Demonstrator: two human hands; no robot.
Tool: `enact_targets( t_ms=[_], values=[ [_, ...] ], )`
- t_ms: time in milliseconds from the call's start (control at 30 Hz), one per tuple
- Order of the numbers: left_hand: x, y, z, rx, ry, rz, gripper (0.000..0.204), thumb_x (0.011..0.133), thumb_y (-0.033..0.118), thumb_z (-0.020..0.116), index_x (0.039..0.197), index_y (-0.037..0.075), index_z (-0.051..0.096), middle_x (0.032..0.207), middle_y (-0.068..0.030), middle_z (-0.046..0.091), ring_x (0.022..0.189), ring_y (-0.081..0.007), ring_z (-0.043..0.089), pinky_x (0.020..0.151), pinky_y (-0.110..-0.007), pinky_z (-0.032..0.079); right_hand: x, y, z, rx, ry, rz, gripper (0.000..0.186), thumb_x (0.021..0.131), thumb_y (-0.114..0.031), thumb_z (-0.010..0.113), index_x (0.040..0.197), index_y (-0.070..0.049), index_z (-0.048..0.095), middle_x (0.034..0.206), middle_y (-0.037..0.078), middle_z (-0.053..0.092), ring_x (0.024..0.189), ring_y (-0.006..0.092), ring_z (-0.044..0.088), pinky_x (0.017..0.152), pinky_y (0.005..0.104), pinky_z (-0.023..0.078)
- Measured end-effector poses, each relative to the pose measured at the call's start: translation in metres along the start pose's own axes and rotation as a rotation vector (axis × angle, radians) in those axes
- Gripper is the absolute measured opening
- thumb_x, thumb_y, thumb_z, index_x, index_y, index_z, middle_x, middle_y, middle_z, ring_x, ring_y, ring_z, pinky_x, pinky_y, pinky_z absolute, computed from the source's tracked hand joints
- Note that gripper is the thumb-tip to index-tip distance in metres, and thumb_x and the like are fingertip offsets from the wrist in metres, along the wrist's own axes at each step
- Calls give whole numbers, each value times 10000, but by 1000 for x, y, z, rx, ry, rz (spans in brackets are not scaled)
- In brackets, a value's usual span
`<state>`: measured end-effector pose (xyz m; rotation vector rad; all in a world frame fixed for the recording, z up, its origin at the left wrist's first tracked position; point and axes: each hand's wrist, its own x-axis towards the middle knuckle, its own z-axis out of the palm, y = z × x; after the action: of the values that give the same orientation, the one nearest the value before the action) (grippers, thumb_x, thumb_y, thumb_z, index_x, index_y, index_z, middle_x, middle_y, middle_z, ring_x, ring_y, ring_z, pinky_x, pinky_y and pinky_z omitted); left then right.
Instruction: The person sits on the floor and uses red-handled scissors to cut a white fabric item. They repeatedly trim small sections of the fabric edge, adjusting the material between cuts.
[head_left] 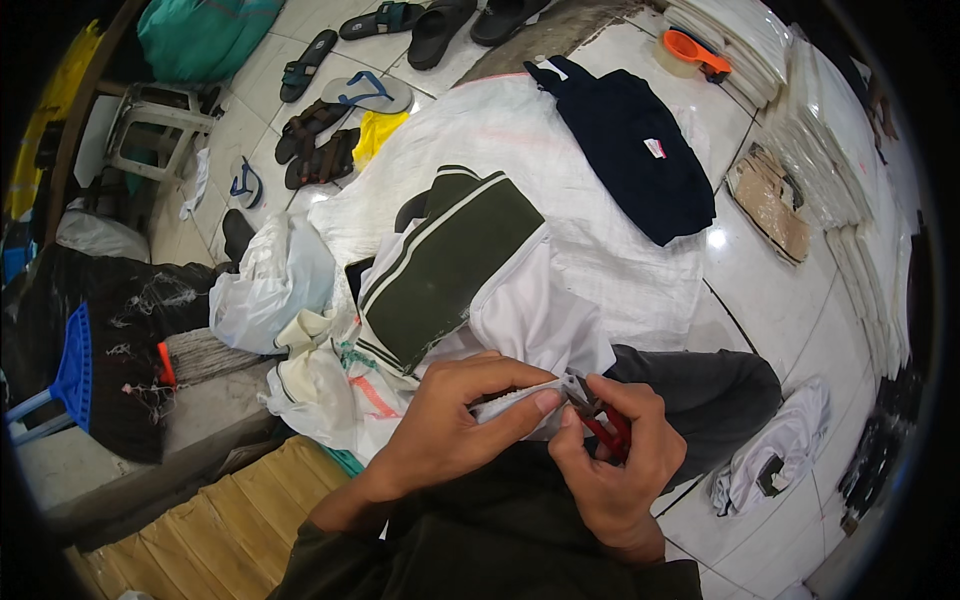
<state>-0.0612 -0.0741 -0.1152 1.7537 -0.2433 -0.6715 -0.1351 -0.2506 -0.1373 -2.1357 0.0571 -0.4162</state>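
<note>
Tiled floor [790, 305]: white fabric [530, 310] held left of a red-handled tool [616, 436]

Over a white sheet [650, 275], the fabric is bunched, its near edge pinched in the left hand [450, 415]. The tool is gripped in the right hand [632, 465], its long axis slanted up and leftward, its metal tip at the edge's right end; actual contact cannot be told.

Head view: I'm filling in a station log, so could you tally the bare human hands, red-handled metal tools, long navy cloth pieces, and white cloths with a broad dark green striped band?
Bare human hands: 2 (left hand, right hand)
Red-handled metal tool: 1
Long navy cloth piece: 1
White cloth with green striped band: 1
Total: 5
</note>
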Motion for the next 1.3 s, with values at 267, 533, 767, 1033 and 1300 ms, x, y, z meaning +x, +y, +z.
enact_targets(
  t_ms=[267,533,767,1033,1300],
  values=[
    [0,-1,2,28,-5,-48,165,953,101,765,1045,-35,783,848,-99,739,802,-148,691,736,-296,513,4,-2,-3,156,240,153,343,801,8,814,1118,24,685,843,77,674,634,106,598,549,240,457],
    [-1,-6,14,323,163,304,205,816,47,866,1005,11,795,750,-73,660,669,-203,602,602,-340,442,10,1,-21,207,-83,180,318,766,28,834,1069,-13,744,884,78,700,645,90,614,533,243,450],
    [0,-3,16,495,139,385,263,785,54,867,1031,80,776,730,-44,530,652,-226,579,580,-367,465,7,1,-11,8,-28,41,242,771,53,814,986,-24,735,836,103,698,671,214,700,578,291,543],
    [2,-21,12,452,31,358,325,777,-5,855,1085,76,789,770,-68,619,654,-213,637,575,-352,478,16,57,-22,1377,-399,844,50,929,-29,627,891,-3,646,798,64,625,472,61,411,465,246,342],
    [13,-76,40,738,309,523,507,789,287,903,1227,113,714,987,-56,666,912,-257,666,755,-359,560,8,77,-30,1589,-152,926,89,895,-112,571,857,-34,551,826,130,580,403,98,309,416,268,294]
  ],
)
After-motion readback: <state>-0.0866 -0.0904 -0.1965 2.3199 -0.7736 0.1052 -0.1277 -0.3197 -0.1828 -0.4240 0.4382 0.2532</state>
